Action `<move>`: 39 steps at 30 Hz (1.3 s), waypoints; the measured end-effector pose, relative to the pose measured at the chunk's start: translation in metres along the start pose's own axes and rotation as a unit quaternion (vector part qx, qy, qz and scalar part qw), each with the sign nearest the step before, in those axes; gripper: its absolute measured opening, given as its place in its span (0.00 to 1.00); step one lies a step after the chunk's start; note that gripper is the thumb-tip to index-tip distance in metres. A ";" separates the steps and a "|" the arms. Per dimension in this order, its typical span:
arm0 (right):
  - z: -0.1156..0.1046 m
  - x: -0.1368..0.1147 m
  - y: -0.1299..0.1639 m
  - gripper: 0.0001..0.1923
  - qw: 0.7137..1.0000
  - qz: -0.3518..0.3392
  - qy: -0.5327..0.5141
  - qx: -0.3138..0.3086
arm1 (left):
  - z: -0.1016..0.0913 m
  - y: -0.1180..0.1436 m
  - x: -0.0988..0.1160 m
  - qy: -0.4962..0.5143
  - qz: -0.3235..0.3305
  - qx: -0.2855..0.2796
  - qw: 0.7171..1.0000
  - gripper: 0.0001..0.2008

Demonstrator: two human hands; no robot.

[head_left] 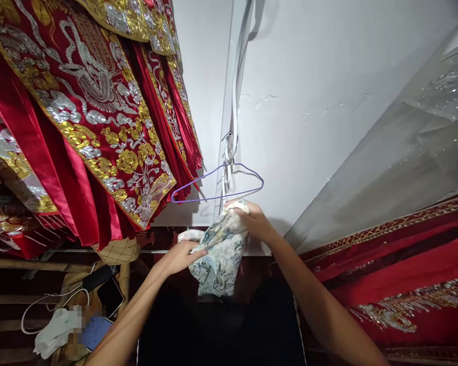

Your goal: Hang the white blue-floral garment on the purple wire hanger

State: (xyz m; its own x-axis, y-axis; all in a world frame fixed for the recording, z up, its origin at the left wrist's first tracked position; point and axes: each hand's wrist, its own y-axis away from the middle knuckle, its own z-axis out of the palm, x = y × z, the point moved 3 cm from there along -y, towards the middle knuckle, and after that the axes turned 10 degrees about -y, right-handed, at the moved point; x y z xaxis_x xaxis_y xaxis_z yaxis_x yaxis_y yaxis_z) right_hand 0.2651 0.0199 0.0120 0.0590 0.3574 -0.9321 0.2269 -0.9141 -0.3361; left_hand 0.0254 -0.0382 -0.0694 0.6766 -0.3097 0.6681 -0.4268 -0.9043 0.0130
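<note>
Gripping the soft, light patterned cloth bundle (219,254), the left hand (181,256) clasped its side while the right hand (254,221) pinched its top under the purple wire hanger (217,185).

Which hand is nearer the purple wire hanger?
Right. The right hand grips the patterned cloth just under the purple wire hanger; the left hand holds the cloth lower, farther away.

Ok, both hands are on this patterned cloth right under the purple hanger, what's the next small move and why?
Probably lift the cloth's top edge over the hanger bar. The right hand grips the bunched patterned cloth just below the bar, the left hand steadies it lower down, and the hanger hangs bare from a white strap.
</note>
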 end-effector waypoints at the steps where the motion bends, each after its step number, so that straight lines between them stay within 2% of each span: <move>1: -0.008 0.000 -0.007 0.15 1.000 -0.008 0.006 0.008 | -0.008 0.003 -0.003 -0.029 0.004 0.000 1.000 0.24; 5: -0.036 0.007 -0.039 0.17 0.998 -0.043 0.049 0.025 | -0.044 0.013 -0.014 -0.140 0.002 0.018 0.990 0.24; 9: -0.039 0.034 -0.055 0.14 0.997 -0.016 0.073 -0.025 | -0.072 0.015 -0.016 -0.198 -0.038 0.065 0.977 0.20; 12: -0.041 0.053 -0.048 0.13 0.995 -0.002 0.097 -0.024 | -0.084 0.010 -0.006 -0.199 -0.030 0.113 0.973 0.16; 15: -0.056 0.060 -0.030 0.15 0.994 -0.005 0.104 0.020 | -0.090 0.005 0.011 -0.209 0.014 0.159 0.965 0.15; 18: -0.078 0.053 -0.011 0.14 0.992 0.006 0.109 0.061 | -0.099 0.000 0.026 -0.205 0.042 0.200 0.957 0.13; 21: -0.090 0.039 0.002 0.13 0.989 0.015 0.132 0.057 | -0.110 -0.015 0.043 -0.201 0.060 0.238 0.948 0.13; 24: -0.082 0.024 0.009 0.12 0.989 0.022 0.146 0.019 | -0.115 -0.044 0.070 -0.200 0.106 0.276 0.934 0.12; 26: -0.067 0.015 0.016 0.12 0.991 0.004 0.134 -0.012 | -0.113 -0.069 0.086 -0.197 0.152 0.279 0.927 0.09; 28: -0.053 0.007 0.025 0.12 0.993 -0.010 0.115 -0.022 | -0.108 -0.092 0.094 -0.185 0.178 0.275 0.927 0.06; 31: -0.047 0.001 0.046 0.28 0.992 0.020 0.125 0.001 | -0.106 -0.113 0.086 -0.142 0.178 0.279 0.933 0.13; 34: -0.072 -0.008 0.062 0.32 0.986 0.035 0.158 0.030 | -0.111 -0.116 0.071 -0.139 0.186 0.282 0.931 0.15; 36: -0.107 -0.020 0.062 0.35 0.979 0.031 0.166 0.111 | -0.119 -0.114 0.067 -0.156 0.199 0.275 0.928 0.14; 37: -0.128 -0.027 0.058 0.39 0.970 0.031 0.168 0.173 | -0.123 -0.112 0.067 -0.161 0.207 0.267 0.927 0.14; 38: -0.148 -0.036 0.052 0.38 0.956 0.022 0.181 0.231 | -0.127 -0.111 0.069 -0.164 0.216 0.257 0.927 0.14; 39: -0.165 -0.044 0.044 0.34 0.954 0.025 0.176 0.242 | -0.131 -0.110 0.072 -0.167 0.225 0.247 0.928 0.14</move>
State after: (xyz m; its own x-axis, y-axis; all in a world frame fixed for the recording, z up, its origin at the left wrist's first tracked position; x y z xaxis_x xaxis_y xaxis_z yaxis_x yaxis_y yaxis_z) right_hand 0.4325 -0.0040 0.0603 0.4003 0.2750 -0.8741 -0.2560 -0.8824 -0.3949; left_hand 0.0419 0.0774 0.0750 0.6805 -0.6873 0.2540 -0.4394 -0.6603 -0.6091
